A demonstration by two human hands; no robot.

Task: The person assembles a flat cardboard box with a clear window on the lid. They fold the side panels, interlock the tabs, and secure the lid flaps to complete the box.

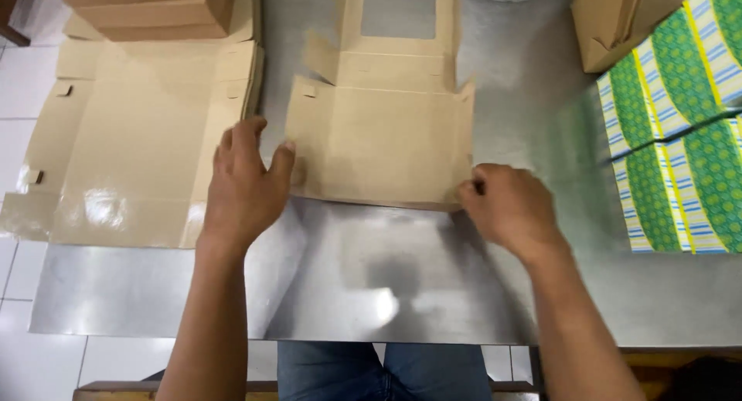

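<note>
A flat brown cardboard box blank (382, 130) with a cut-out window lies on the steel table (371, 285) in front of me. My left hand (243, 188) rests at its near left corner, thumb touching the card's edge. At the near right corner my right hand (506, 208) pinches the card's edge with its fingers curled. The near flap of the blank looks slightly lifted between my hands.
A stack of glossy flat brown blanks (124, 153) lies at the left, overhanging the table edge. Folded brown boxes (147, 6) stand at the back left, another (618, 18) at the back right. Green, yellow and blue patterned sheets (680, 130) lie at the right.
</note>
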